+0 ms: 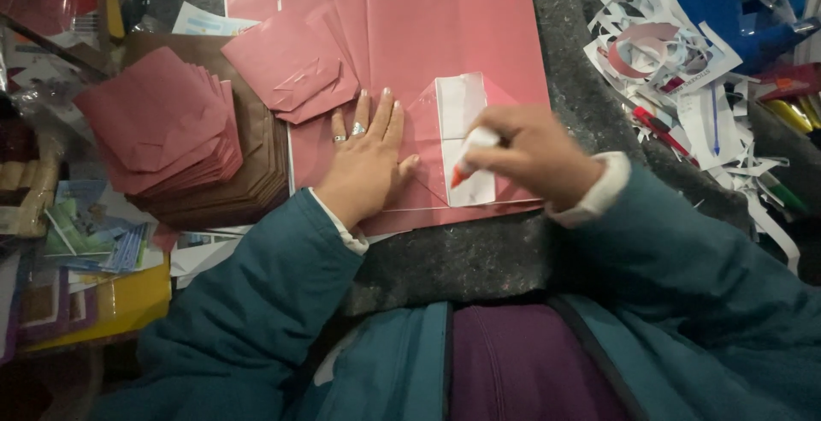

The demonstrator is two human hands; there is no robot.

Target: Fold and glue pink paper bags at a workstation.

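A pink sheet of paper (pixel 462 36) lies on the grey felt-covered table (pixel 462 254), with a folded part showing a white underside flap (pixel 466 134). My left hand (pixel 368 160) lies flat on the pink paper just left of the flap, fingers spread, rings on two fingers. In my right hand (pixel 534 151) is a white glue bottle with an orange tip (pixel 469 157), and the tip touches the white flap.
Left of my hands is a stack of folded pink pieces (pixel 158 121) on brown ones (pixel 256 164), with more folded pink pieces (pixel 291 66) beside it. White paper scraps (pixel 676 62) and pens lie at the right. Booklets and a yellow folder (pixel 128 297) sit at lower left.
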